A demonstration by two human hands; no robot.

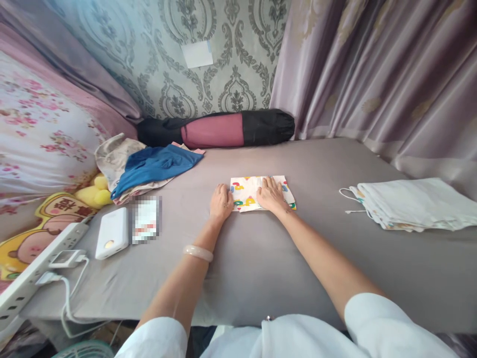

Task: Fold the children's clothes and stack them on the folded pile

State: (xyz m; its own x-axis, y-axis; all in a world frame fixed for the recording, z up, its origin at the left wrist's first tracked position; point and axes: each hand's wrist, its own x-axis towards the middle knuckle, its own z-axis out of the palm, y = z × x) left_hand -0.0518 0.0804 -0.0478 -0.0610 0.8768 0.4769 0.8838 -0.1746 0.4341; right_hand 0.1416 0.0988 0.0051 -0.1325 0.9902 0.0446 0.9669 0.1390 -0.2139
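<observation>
The cloth (246,184), patterned and folded, lies mid-sheet (242,258). The right hand (273,195) rests flat on it, fingers spread and gripping nothing. The left hand (222,201) touches its left edge, fingers bent; whether they pinch is unclear. Smoothing should go best with a flat palm working outward while the left hand steadies that edge; the uneven near layers seem to want squaring. Well apart lie a white stack (417,203), right, and a clothes pile (154,168), left.
</observation>
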